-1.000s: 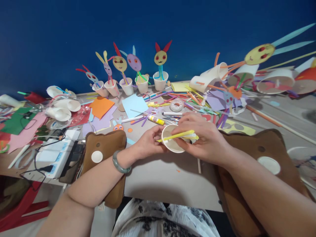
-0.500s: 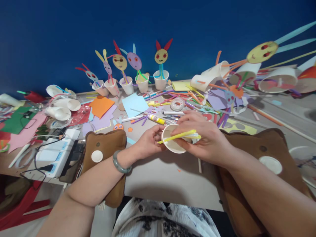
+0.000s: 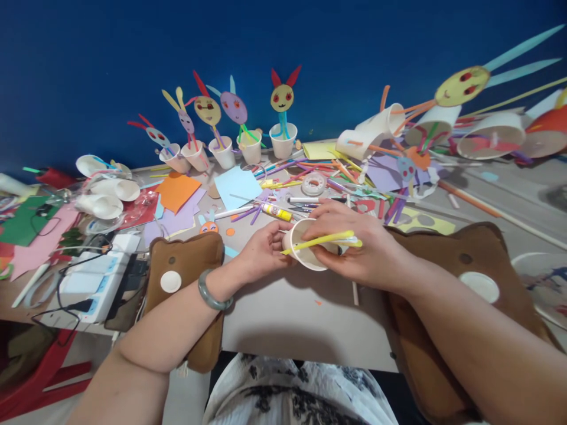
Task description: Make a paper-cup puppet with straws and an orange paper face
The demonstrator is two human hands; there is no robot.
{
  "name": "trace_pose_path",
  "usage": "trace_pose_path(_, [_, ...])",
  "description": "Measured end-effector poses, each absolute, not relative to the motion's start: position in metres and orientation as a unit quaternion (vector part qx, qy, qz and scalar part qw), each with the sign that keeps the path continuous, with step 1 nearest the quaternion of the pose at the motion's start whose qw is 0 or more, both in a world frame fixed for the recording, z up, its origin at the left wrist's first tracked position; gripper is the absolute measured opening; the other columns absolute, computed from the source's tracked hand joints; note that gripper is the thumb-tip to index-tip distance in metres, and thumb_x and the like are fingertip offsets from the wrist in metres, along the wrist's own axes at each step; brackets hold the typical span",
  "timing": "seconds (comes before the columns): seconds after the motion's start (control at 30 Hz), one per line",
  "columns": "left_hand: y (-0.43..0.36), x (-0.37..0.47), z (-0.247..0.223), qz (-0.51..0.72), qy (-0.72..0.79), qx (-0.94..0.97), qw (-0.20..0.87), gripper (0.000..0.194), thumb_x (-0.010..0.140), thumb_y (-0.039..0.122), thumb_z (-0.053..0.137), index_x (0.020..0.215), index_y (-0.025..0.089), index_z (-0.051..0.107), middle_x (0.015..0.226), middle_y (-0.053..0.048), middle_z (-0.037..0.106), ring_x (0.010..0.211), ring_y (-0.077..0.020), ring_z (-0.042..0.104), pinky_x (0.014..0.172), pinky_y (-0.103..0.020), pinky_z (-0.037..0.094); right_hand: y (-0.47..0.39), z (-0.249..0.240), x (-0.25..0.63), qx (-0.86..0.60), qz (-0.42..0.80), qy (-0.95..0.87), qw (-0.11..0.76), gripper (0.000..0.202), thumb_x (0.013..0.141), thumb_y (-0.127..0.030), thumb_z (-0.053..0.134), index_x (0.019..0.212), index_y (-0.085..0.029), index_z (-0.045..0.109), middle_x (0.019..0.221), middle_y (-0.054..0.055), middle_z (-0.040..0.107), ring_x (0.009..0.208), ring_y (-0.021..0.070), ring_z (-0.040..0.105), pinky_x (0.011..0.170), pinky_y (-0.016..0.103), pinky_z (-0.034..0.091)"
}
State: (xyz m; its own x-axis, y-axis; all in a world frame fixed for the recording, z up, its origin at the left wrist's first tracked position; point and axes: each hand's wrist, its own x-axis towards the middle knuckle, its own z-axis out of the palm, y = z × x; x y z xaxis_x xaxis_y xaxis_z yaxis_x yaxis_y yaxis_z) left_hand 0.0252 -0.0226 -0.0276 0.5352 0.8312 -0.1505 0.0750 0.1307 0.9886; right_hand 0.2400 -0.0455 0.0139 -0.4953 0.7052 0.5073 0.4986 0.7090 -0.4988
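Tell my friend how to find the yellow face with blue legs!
Start at the blue wall, then the upright cups below. The yellow face stands in their right-end cup. Its ears are red and legs blue; the purple face beside it has green legs.

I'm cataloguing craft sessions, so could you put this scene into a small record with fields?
left hand: holds a white paper cup
right hand: at the same cup, thumb inside its mouth
yellow strips: lie across the cup's mouth
back row: five paper cups, each with a long-eared paper face
right side: tipped-over cups
sheets: orange paper, light blue paper
supplies: tape roll, yellow tube
far left: power strip
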Motion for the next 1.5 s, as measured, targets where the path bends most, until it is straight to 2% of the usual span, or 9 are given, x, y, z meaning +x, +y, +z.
trace_pose_path(0.27, [-0.0226,0.0244,-0.0275,0.287,0.391,0.589,0.646,0.061,0.058,0.013,0.088,0.112,0.018,0.060,0.100,-0.005,0.074,0.100,-0.0237,0.072,0.094,-0.037,0.054,-0.0433,0.0101,0.2396,-0.336,0.146,-0.850,0.378,0.018,0.088,-0.013,0.061,0.094,-0.026,0.073,0.088,0.004,0.073,0.096,0.0241,0.066,0.089,0.040,0.054])
trace_pose_path(0.47, [-0.0253,0.0253,-0.0215,0.281,0.396,0.588,0.647,0.060,0.060,0.013,0.086,0.112,0.018,0.058,0.098,-0.005,0.074,0.095,-0.0216,0.072,0.090,-0.034,0.055,-0.0447,0.0138,0.2373,-0.342,0.144,-0.850,0.374,0.017,0.089,-0.014,0.060,0.090,-0.026,0.072,0.087,0.004,0.074,0.091,0.0227,0.066,0.091,0.042,0.054])
trace_pose_path(0.73, [-0.0236,0.0271,-0.0212,0.295,0.396,0.579,0.649,0.058,0.056,0.013,0.087,0.108,0.018,0.060,0.095,-0.003,0.073,0.090,-0.0190,0.070,0.087,-0.032,0.055,-0.0493,0.0124,0.2370,-0.343,0.090,-0.857,0.373,0.016,0.089,-0.014,0.060,0.094,-0.025,0.072,0.091,0.006,0.074,0.097,0.0247,0.068,0.109,0.053,0.047])
trace_pose_path(0.93, [-0.0232,0.0259,-0.0193,0.296,0.409,0.572,0.646,0.061,0.055,0.015,0.089,0.110,0.017,0.063,0.095,-0.004,0.074,0.092,-0.0203,0.071,0.088,-0.032,0.055,-0.0504,0.0115,0.2353,-0.358,0.064,-0.850,0.380,0.015,0.089,-0.017,0.062,0.091,-0.027,0.073,0.089,0.005,0.074,0.095,0.0235,0.069,0.114,0.054,0.046])
trace_pose_path(1.1, [-0.0233,0.0259,-0.0217,0.295,0.422,0.551,0.657,0.064,0.052,0.016,0.091,0.111,0.016,0.065,0.093,-0.004,0.075,0.089,-0.0206,0.072,0.086,-0.032,0.055,-0.0492,0.0115,0.2342,-0.354,0.067,-0.858,0.365,0.015,0.089,-0.020,0.063,0.092,-0.029,0.075,0.089,0.003,0.076,0.097,0.0245,0.069,0.116,0.060,0.042])
trace_pose_path(1.5, [-0.0264,0.0268,-0.0192,0.282,0.437,0.509,0.686,0.066,0.054,0.012,0.088,0.115,0.014,0.064,0.097,-0.006,0.076,0.091,-0.0202,0.072,0.085,-0.032,0.056,-0.0456,0.0106,0.2380,-0.377,0.120,-0.842,0.365,0.012,0.085,-0.019,0.069,0.090,-0.029,0.075,0.090,0.002,0.077,0.093,0.0233,0.072,0.118,0.058,0.041])
